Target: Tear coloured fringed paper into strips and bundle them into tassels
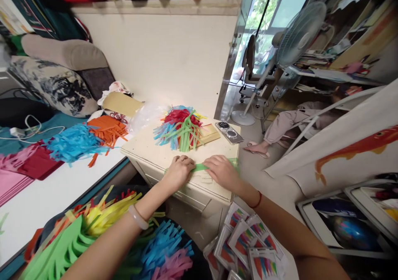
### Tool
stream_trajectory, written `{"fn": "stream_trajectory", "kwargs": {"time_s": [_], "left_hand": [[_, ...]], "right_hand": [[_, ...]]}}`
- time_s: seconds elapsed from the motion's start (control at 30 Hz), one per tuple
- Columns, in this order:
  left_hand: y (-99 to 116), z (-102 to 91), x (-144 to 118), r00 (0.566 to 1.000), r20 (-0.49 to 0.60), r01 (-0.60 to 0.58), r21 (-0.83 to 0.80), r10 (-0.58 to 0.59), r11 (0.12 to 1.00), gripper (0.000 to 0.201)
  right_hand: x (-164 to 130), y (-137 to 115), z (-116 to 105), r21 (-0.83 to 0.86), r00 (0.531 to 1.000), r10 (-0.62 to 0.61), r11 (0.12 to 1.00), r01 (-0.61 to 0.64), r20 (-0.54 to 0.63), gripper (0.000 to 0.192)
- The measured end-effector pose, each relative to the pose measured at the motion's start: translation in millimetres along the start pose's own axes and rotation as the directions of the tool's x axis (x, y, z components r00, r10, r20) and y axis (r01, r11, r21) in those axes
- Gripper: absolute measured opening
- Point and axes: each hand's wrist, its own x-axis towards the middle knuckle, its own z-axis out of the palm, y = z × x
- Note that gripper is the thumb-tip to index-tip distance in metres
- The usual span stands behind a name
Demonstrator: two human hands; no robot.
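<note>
A narrow folded strip of green tissue paper point(200, 167) lies across the small cream cabinet top point(143, 145). My left hand point(179, 170) rests on its left end with fingers curled over it. On the right part of the strip, my right hand point(222, 171) presses with its fingers together, and a thin green edge shows past it. What lies under both palms is hidden. Just beyond my hands sits a heap of fringed tissue tassels point(184, 126) in green, red and blue. A phone point(230, 132) lies at the cabinet's far right corner.
Blue fringed paper point(73, 141), an orange bundle point(108, 129) and pink sheets point(15, 178) lie on the white surface at left. Green fringed paper point(65, 242) covers my lap. Packaged tassel packs point(248, 242) are piled below right. A standing fan point(300, 35) and a seated person's legs point(282, 124) are beyond.
</note>
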Motion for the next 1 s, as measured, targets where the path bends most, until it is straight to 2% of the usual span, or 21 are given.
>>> {"fn": "stream_trajectory", "kwargs": {"time_s": [0.07,0.2,0.37,0.47,0.57,0.67,0.77,0.9,1.0], "left_hand": [[5,-4.1,4,0.999,0.013,-0.053,0.052,0.053,0.997,0.015],[15,-5.0,16,0.997,0.042,-0.076,0.19,0.069,0.979,0.013],[14,8.2,15,0.998,-0.06,-0.016,0.236,0.031,0.972,0.014],[7,14.8,2,0.986,-0.168,0.0,0.152,0.026,0.988,0.02],[-2,17.1,-12,0.965,-0.255,0.056,-0.047,-0.066,0.997,0.017],[-9,16.5,-20,0.933,-0.266,0.167,-0.274,-0.242,0.947,0.014],[-12,14.5,-20,0.903,-0.213,0.283,-0.356,-0.372,0.891,0.018],[-10,10.3,-12,0.896,-0.145,0.391,-0.186,-0.419,0.901,0.016],[-6,7.6,-7,0.909,-0.105,0.405,-0.008,-0.403,0.914,0.019]], "right_hand": [[5,-5,-1,0.048,0.997,-0.054,0.998,0.051,0.059,0.019],[21,-12,-4,0.034,0.991,-0.014,0.999,0.009,0.135,0.016],[21,-11,5,-0.007,0.998,-0.023,1.0,0.024,0.055,0.012],[6,4,16,0.098,0.998,-0.018,0.995,0.024,-0.057,0.013],[-9,25,21,0.284,0.985,0.104,0.957,-0.061,-0.139,0.011],[-12,39,19,0.411,0.965,0.249,0.891,-0.194,-0.083,0.013],[-7,41,15,0.412,0.939,0.345,0.856,-0.313,-0.003,0.021],[2,37,11,0.288,0.914,0.396,0.868,-0.404,0.087,0.019],[5,32,8,0.197,0.908,0.398,0.887,-0.417,0.129,0.014]]}}
